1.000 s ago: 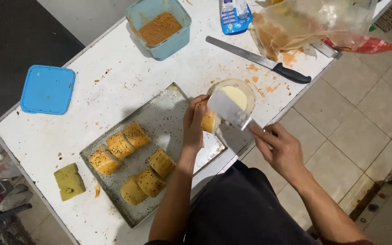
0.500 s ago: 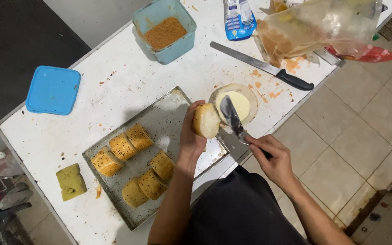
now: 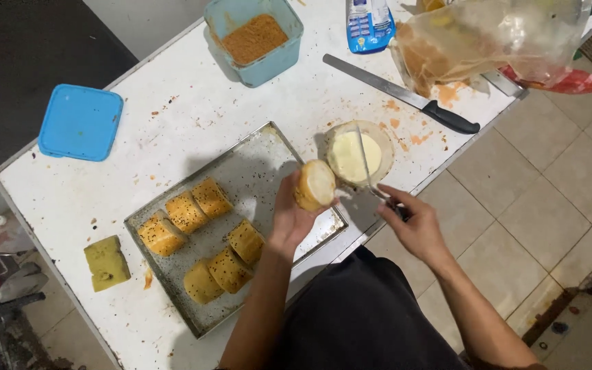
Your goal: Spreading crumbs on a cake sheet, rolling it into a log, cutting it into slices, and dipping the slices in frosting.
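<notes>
Gripping bun (image 3: 315,183) in left hand (image 3: 289,216), cut face up. Right hand (image 3: 416,226) closed on spatula (image 3: 364,161), blade over butter tub (image 3: 358,152) at bun's 2 o'clock.

- A plain home or small food-prep kitchen, seen from above.
- A stained white worktable (image 3: 193,116) fills the upper left and centre; pale floor tiles (image 3: 549,185) lie at right.
- On the table: a metal baking tray (image 3: 262,164) of bread rolls (image 3: 186,212), a long knife (image 3: 405,96), a blue tub of crumbs (image 3: 255,40).
</notes>
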